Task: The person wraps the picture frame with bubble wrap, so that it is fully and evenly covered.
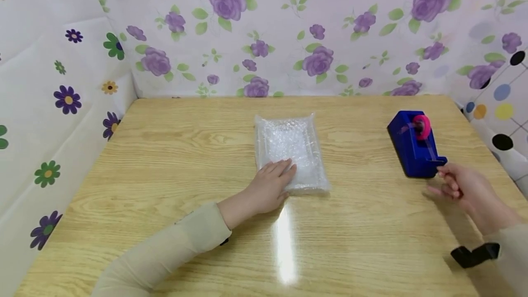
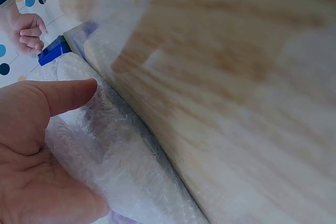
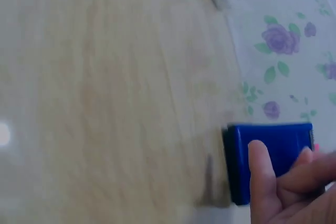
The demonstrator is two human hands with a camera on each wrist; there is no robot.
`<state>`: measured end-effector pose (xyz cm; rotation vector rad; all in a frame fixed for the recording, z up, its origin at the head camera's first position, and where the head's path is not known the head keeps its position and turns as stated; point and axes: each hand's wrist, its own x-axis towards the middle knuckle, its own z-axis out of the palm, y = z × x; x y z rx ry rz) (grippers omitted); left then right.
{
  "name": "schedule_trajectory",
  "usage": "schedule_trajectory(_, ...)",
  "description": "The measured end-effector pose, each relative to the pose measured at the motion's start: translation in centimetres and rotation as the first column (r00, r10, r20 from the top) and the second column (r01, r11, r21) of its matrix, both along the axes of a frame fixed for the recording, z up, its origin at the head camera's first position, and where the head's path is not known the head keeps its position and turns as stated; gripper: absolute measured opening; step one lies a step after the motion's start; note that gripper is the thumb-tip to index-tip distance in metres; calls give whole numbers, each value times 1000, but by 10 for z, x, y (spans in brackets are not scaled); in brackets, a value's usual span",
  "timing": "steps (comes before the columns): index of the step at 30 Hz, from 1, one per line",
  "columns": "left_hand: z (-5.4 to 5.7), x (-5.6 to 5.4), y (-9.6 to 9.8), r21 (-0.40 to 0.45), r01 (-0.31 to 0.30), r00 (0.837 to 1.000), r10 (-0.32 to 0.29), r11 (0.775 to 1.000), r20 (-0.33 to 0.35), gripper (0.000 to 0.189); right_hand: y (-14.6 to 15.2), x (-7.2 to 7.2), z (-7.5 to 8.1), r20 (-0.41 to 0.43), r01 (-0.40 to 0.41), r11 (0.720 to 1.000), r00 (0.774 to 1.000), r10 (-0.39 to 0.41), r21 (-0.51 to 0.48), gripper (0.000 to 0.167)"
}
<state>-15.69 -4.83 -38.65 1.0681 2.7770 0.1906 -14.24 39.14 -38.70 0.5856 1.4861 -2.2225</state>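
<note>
A flat, rectangular package in clear bubble wrap (image 1: pixel 288 139) lies near the middle of the table. My left hand (image 1: pixel 270 184) rests on its lower left part, fingers spread over the wrap. In the left wrist view the left thumb (image 2: pixel 73 95) lies stretched along the bubble wrap (image 2: pixel 131 166). To the right stands a blue tape dispenser (image 1: pixel 412 150) with a pink-cored roll of clear tape (image 1: pixel 422 127). At the dispenser's cutter end, my right hand (image 1: pixel 466 189) pinches the tape's end between thumb and forefinger. One finger of it points out straight in the right wrist view.
The wood-grain table (image 1: pixel 198 150) reaches back to a wall cover (image 1: pixel 280 26) printed with purple roses. Patterned sheets hang at the left (image 1: pixel 49 141) and right (image 1: pixel 503 109) edges. A black strap piece (image 1: pixel 474 255) shows at the right cuff.
</note>
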Motion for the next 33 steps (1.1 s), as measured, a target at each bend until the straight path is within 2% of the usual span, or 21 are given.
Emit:
schedule_trajectory(6,1,-1,0,20,12,1000,-12,1000,-21,64,1,8,-7,-104,-64,997,992,68,37,35)
schedule_trajectory(8,1,-1,-1,33,9,1000,-9,999,-16,64,4,8,-4,-137,-113,990,983,125,88,37)
schedule_trajectory(10,1,0,-1,49,10,1000,-9,999,-8,64,7,7,-2,-162,-180,969,965,208,172,42)
schedule_trajectory(13,1,0,-2,74,11,1000,-11,997,6,66,9,7,3,-168,-253,913,933,318,321,47)
schedule_trajectory(18,-1,-2,-4,126,16,998,-23,992,51,73,5,10,7,-136,-288,804,902,411,521,46)
schedule_trajectory(24,-2,-2,-4,104,5,996,-15,995,89,82,-5,18,7,-164,-266,685,853,495,678,44)
schedule_trajectory(27,0,-1,-3,78,-1,995,-7,997,95,85,-13,20,10,-167,-236,609,831,530,757,47)
schedule_trajectory(31,1,0,-1,51,-10,994,5,999,105,91,-22,20,14,-190,-194,551,805,563,812,47)
schedule_trajectory(33,2,1,-1,44,-11,994,6,999,110,94,-27,20,16,-215,-170,543,791,573,822,43)
